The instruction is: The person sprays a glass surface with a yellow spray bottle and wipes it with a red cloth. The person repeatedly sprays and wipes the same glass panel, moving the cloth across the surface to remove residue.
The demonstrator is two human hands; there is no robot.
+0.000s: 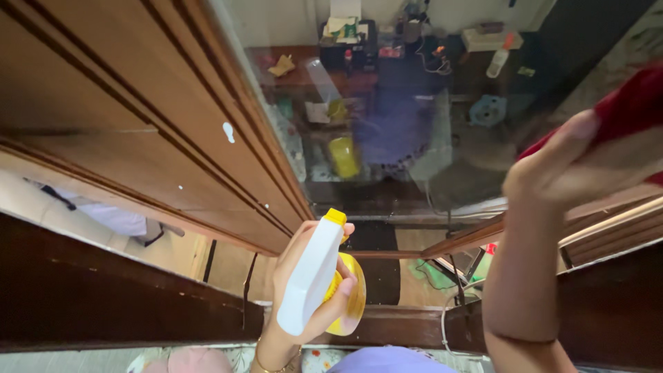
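Observation:
My left hand (304, 283) grips a spray bottle (312, 276) with a white trigger head, a small yellow nozzle tip and a yellow body, held upright below a large mirror (387, 131). The nozzle points up toward the glass. My right hand (559, 166) is raised at the right side and presses a red cloth (632, 103) flat against the mirror's surface. The mirror reflects me, the yellow bottle and a cluttered room. A bangle sits on my left wrist.
A brown wooden frame (173, 124) with grooves and white specks runs along the mirror's left side. A dark wooden ledge (103, 297) lies below. More wooden moulding (608, 228) is at the right. Reflected shelves hold small items.

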